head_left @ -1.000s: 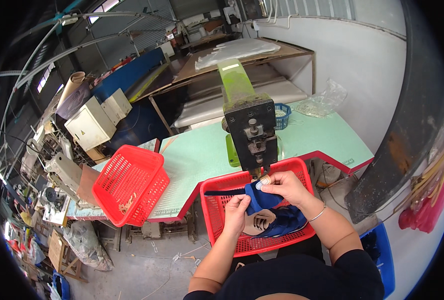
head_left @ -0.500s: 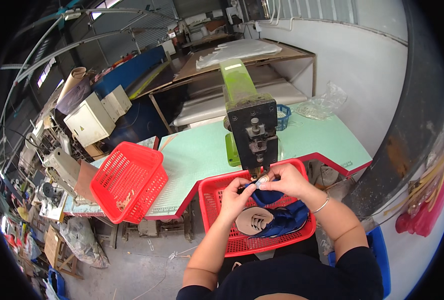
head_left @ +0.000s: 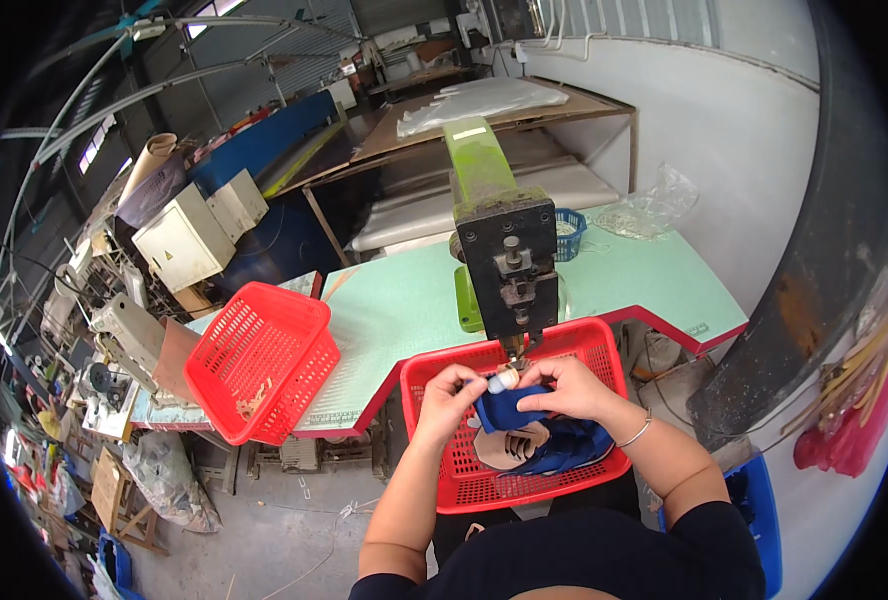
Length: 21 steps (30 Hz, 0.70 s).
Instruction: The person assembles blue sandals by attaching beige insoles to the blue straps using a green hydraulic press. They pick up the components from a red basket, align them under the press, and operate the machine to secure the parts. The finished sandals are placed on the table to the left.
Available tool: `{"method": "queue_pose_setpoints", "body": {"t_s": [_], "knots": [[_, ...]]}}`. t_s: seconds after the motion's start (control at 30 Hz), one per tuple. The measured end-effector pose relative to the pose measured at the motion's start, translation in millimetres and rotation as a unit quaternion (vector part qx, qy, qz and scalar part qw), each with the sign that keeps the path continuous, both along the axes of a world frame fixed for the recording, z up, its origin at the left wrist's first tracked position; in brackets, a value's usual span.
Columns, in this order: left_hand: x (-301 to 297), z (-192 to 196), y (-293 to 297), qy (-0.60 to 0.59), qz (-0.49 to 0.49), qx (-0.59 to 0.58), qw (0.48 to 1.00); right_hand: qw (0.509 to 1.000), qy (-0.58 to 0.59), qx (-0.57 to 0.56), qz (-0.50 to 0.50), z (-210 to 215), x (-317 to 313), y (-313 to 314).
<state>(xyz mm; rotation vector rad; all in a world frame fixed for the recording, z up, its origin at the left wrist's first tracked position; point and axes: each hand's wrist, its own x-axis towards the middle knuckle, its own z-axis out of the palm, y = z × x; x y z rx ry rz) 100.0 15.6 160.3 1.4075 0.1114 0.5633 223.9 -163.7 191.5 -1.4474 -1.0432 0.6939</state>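
"Two hands meet over the red basket in front of you. Where exactly does the work lie between them?"

"Your blue fabric piece [head_left: 507,410] is between your left hand [head_left: 450,402] and your right hand [head_left: 576,390], above the red basket [head_left: 411,400]. Its longer way runs roughly left to right, rising a little toward your right."

"And how are my fingers set?"

"Your right thumb lies on the face of the cloth with the fingers behind it, so that hand has it pinched. Your left is narrow, thumb and finger drawn close by the upper left edge; whether cloth is caught between them, I cannot tell."

"What is that pale rounded bit [head_left: 502,381] at my fingertips?"

"Too small to say: it may be a finger covering or part of the work."

"Which hand is nearer the machine head [head_left: 509,262]?"

"Your right, slightly. The head's lower tip points down just beyond your fingertips, so the cloth's upper edge lies on its near side. Below the cloth, a beige piece [head_left: 501,450] and more blue straps [head_left: 574,446] lie in the basket."
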Motion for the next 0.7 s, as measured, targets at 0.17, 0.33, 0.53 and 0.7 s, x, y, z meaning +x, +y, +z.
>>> {"method": "queue_pose_setpoints", "body": {"t_s": [0.17,0.33,0.53,0.7], "knots": [[-1,1,-18,0.092,0.004,0.246,0.965,0.900,-0.431,0.014,-0.054,-4,-1,-1],[11,-16,-45,0.025,0.200,0.239,0.950,0.902,-0.393,0.088,-0.154,-20,-45,-17],[9,-25,-57,-0.021,0.103,0.102,0.989,0.990,-0.076,0.079,-0.094,-35,-19,-29],[17,1,-63,0.033,0.068,0.037,0.996,0.980,-0.132,0.036,-0.144,-25,6,-41]]}}
